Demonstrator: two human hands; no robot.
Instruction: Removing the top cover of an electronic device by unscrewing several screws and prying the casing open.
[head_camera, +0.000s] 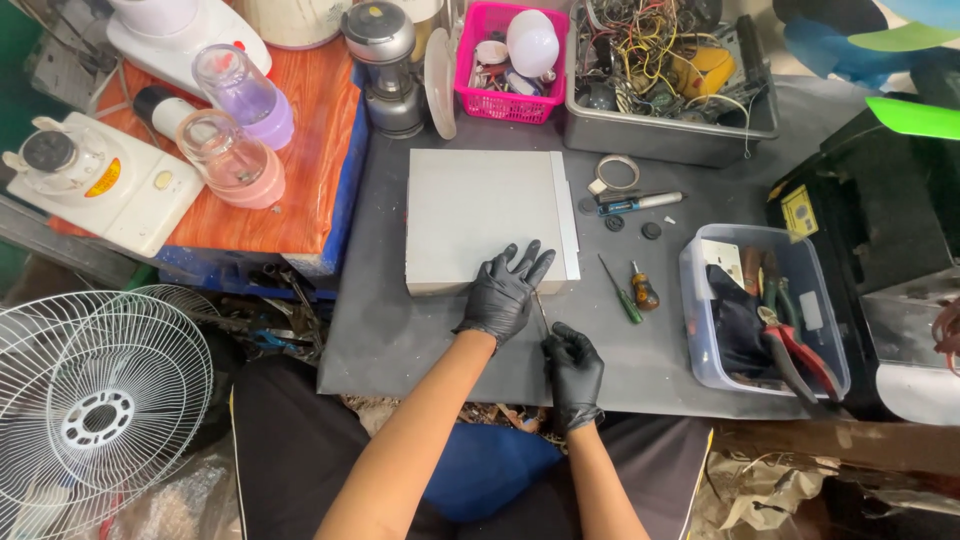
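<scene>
While the left hand (503, 292), in a black glove, lies spread and flat on the near edge of a flat grey metal box (487, 219), the right hand (572, 365), also gloved in black, is closed around the handle of a thin screwdriver (541, 312). The shaft of that tool slants up and to the left, and its tip meets the near side of the box just beside the left hand's fingers. The box rests on a dark grey tabletop (400, 335), with its long side facing the person.

To the right of the box lie a green-handled screwdriver (621, 291) and a short orange-handled one (644, 289), close together. Above them sit a roll of tape (617, 173), a blue and silver pen-like tool (636, 204) and a few small dark round pieces. Further right stands a clear plastic bin (700, 340) holding red-handled pliers (800, 352) and other tools. At the far edge of the tabletop are a pink basket (480, 100) of small parts and a grey tray (660, 140) full of tangled wires. Left of the box, an orange wooden surface (310, 150) carries blender jars and white appliance bases, and a white fan guard (95, 400) rests low at the left.
</scene>
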